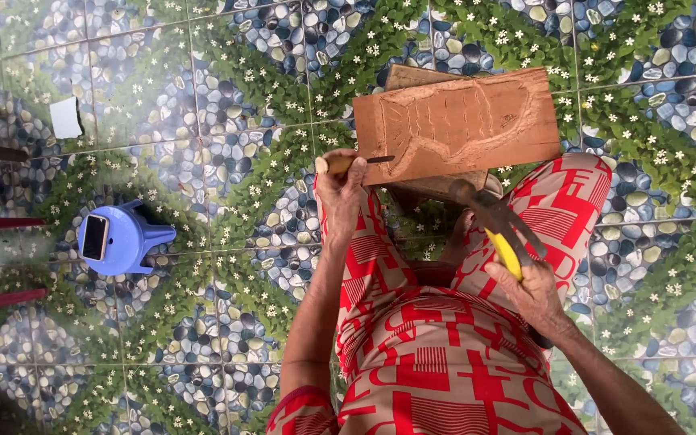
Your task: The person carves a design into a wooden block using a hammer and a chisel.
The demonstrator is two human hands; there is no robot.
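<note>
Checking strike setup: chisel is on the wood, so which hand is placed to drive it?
Probably right: the right hand holds the hammer raised; the left hand steadies the chisel against the board.

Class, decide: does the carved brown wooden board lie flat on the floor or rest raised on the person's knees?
Raised: the carved brown wooden board rests across the knees, above the patterned tile floor.
</note>
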